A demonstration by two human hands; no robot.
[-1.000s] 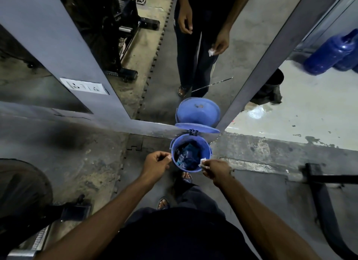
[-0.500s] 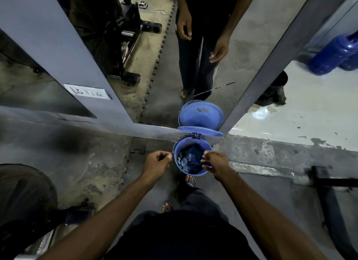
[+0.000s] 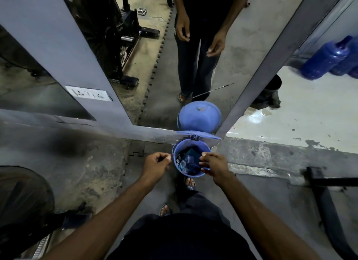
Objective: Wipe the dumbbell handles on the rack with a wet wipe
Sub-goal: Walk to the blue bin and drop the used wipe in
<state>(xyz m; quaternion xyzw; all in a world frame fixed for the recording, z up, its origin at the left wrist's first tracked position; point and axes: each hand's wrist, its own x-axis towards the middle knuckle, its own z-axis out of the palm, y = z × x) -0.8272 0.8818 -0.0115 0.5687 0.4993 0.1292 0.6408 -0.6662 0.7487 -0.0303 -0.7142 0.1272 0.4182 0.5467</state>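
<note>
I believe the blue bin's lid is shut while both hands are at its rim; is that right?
Not quite: in the head view the lid stands open, rubbish showing inside the blue bin. The left hand and right hand are indeed at its rim.

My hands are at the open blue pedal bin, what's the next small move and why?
Probably draw the right hand back off the pedal bin and let the lid drop. Its fingers hang over the bin's mouth holding nothing visible, the left hand beside the rim looks empty too, and the lid stands open.
</note>
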